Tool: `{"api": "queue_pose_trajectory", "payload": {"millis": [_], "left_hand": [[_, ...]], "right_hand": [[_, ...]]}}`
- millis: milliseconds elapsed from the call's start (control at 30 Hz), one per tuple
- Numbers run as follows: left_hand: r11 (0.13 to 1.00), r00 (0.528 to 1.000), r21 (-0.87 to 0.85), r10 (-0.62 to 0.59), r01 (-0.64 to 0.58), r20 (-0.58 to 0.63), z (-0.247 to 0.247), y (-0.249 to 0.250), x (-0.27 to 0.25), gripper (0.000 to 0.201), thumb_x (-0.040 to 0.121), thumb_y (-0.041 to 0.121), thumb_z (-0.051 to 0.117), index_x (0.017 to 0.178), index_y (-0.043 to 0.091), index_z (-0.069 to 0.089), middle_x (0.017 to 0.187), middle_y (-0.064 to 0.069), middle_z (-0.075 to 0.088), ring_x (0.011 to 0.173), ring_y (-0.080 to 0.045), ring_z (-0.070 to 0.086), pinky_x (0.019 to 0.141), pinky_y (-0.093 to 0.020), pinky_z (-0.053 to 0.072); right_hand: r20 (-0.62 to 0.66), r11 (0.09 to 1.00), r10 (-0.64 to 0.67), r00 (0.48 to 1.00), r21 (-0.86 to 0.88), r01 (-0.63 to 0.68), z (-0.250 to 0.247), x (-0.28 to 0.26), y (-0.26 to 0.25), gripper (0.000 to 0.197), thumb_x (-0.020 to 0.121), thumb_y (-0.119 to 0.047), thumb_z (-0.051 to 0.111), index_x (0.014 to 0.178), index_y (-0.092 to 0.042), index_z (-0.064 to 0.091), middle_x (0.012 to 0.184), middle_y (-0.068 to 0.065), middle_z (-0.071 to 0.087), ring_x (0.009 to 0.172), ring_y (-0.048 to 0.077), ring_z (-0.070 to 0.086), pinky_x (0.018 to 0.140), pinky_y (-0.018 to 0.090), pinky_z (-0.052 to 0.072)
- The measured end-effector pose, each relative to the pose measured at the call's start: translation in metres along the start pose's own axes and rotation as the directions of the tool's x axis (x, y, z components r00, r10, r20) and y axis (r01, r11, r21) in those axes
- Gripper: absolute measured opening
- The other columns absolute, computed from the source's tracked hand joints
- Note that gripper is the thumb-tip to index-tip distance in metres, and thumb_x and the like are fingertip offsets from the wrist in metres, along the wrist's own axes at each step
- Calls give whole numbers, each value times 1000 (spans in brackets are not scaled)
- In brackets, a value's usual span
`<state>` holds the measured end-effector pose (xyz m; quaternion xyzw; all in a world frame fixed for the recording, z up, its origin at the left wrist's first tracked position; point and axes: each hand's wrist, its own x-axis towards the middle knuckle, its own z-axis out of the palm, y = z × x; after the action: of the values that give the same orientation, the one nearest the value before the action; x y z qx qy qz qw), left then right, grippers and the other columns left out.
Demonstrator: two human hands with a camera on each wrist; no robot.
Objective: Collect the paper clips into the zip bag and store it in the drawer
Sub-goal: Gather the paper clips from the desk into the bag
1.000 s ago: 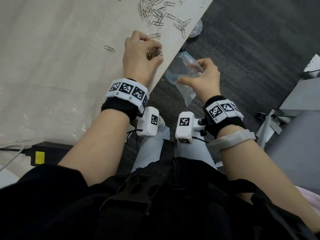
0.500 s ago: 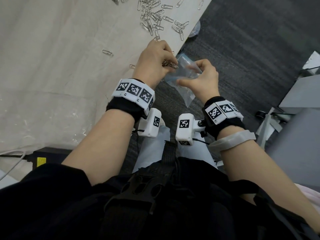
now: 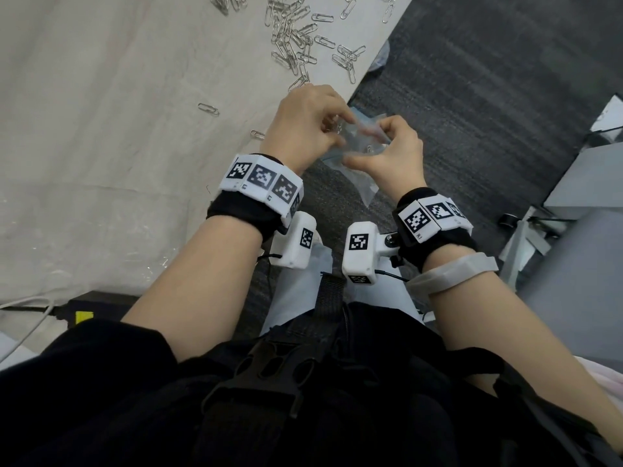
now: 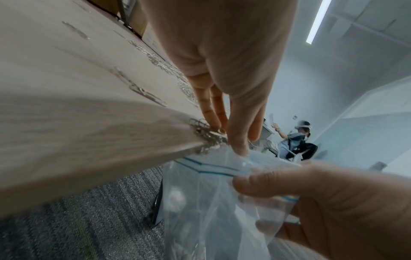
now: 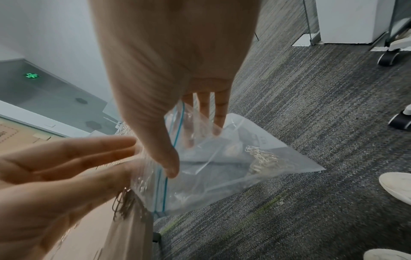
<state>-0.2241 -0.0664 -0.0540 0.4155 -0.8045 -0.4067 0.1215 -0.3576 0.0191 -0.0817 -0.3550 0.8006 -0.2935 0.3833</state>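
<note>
Head camera looking down over left hand (image 3: 303, 129), right hand (image 3: 394, 153), surface (image 3: 101, 129) edge; wrist cameras peering close along fingers (image 4: 213, 109), sharing zip bag (image 5: 222, 167).

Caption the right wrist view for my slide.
Right hand holds the zip bag open; left hand holds paper clips at its mouth.

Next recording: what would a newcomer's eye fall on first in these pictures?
First, the two hands meeting just off the table's edge: the right hand pinches a clear zip bag open, while the left hand holds a bunch of paper clips at its mouth. Next, the scatter of loose clips on the table beyond them.
</note>
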Motion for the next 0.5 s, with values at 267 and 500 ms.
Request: {"api": "queue_pose_trajectory", "payload": {"millis": [267,500], "left_hand": [[945,854,28,-282,326,-438,-36,-30,-24,36,72,37,71,105,24,67,120,2,57,116,-21,44,94,-15,29],[753,727,126,-555,645,-405,-45,-47,-47,81,59,64,71,128,27,48,138,-5,34,128,-28,28,103,-41,28]], "right_hand": [[0,1000,23,1000,-1,-23,-2,0,1,48,63,-22,88,93,-19,51,110,2,67,93,9,54,65,-3,36],[7,999,31,999,-22,-31,-5,1,-1,47,65,-21,87,95,-18,51,106,-1,63,94,9,52,63,-2,36]]}}
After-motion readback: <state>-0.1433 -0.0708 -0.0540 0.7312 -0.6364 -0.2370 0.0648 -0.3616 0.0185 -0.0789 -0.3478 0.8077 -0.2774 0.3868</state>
